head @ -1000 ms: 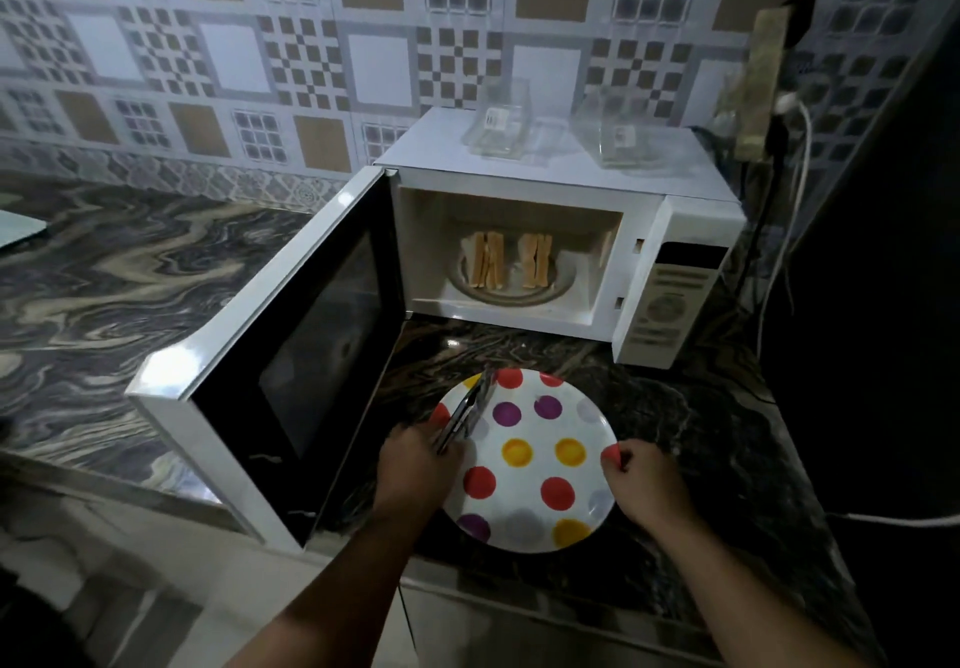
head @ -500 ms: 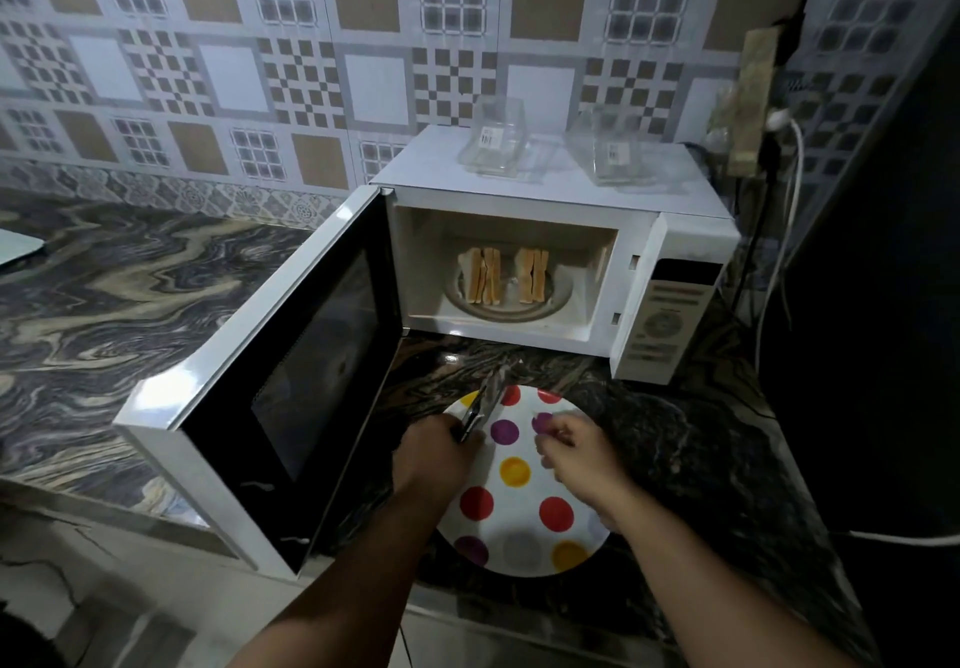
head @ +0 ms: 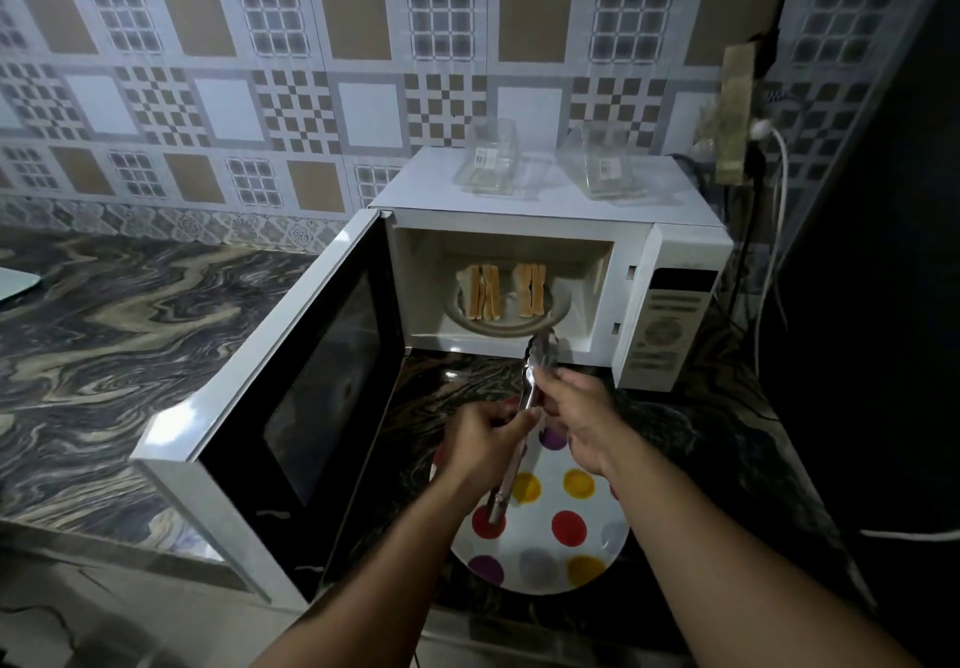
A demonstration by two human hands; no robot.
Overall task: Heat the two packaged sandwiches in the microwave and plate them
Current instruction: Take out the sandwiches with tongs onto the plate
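Two sandwiches stand upright on the glass turntable (head: 556, 316) inside the white microwave (head: 670, 246), the left sandwich (head: 483, 291) beside the right sandwich (head: 532, 290). The microwave door (head: 291, 407) is swung wide open to the left. A white plate (head: 550, 558) with coloured dots lies on the counter in front. Above it both hands hold metal tongs (head: 530, 397): my left hand (head: 483, 441) grips the handle part, my right hand (head: 576, 412) pinches the arms nearer the tips. The tong tips point toward the microwave opening.
Two empty clear plastic sandwich packages (head: 491, 163) (head: 605, 168) sit on top of the microwave. A wall socket and white cables (head: 776, 189) hang at the right. A dark surface (head: 872, 303) borders the right side. The marbled counter (head: 119, 334) stretches left.
My right hand left the plate's rim, crossed to the tongs and now holds them with the left. The tongs rose from the plate and point at the microwave.
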